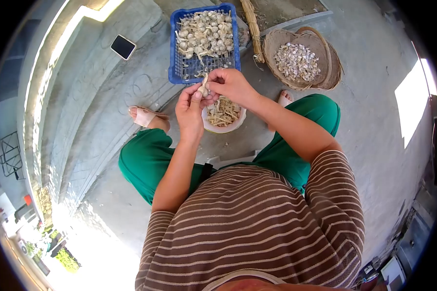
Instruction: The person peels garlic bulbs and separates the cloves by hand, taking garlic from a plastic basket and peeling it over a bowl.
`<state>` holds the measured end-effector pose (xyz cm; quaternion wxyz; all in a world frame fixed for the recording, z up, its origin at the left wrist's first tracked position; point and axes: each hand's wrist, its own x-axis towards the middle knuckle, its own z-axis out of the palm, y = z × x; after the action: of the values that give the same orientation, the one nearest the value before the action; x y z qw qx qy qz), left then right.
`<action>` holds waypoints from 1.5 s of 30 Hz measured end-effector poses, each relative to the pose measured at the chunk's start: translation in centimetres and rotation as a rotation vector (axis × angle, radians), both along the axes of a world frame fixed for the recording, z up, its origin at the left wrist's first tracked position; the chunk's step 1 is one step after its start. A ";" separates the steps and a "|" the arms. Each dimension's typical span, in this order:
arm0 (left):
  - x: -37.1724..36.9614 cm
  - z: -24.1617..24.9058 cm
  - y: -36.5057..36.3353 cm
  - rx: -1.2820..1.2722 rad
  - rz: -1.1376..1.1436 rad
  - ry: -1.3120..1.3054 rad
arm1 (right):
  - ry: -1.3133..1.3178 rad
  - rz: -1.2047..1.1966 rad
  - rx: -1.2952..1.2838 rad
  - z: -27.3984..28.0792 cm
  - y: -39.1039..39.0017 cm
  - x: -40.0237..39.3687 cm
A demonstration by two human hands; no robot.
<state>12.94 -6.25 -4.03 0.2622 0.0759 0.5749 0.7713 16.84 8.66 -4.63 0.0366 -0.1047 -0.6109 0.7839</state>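
Note:
Between my two hands is a garlic bulb [203, 90] with its dry stalk pointing up. My left hand [190, 104] has its fingers closed on the bulb from the left and below. From the right, my right hand [229, 86] pinches the bulb near the stalk. Just below my hands stands a white bowl [222, 130] holding dry stalks and skins [224, 111]. Beyond my hands is a blue plastic crate [174, 63] with many garlic bulbs [205, 34] in it.
A wicker basket [272, 45] of loose garlic cloves [296, 61] sits at the upper right. A bundle of dry straw [253, 29] lies between crate and basket. At the upper left a phone [123, 47] lies on the stone surface. My sandalled feet flank the bowl.

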 end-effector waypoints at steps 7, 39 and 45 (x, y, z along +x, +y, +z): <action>0.1 -0.1 0.6 0.008 -0.005 0.010 | 0.038 -0.124 0.207 -0.6 -1.0 0.0; -0.9 0.3 -0.8 0.013 -0.132 -0.204 | 0.190 -0.061 0.435 0.3 -0.4 0.2; -0.9 1.4 -0.9 0.078 -0.180 -0.182 | -0.035 -0.041 0.347 -1.9 0.5 -0.1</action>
<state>12.05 -7.14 -2.65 0.3784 0.0668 0.5091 0.7702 16.72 9.13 -6.56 0.0595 -0.1230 -0.7351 0.6640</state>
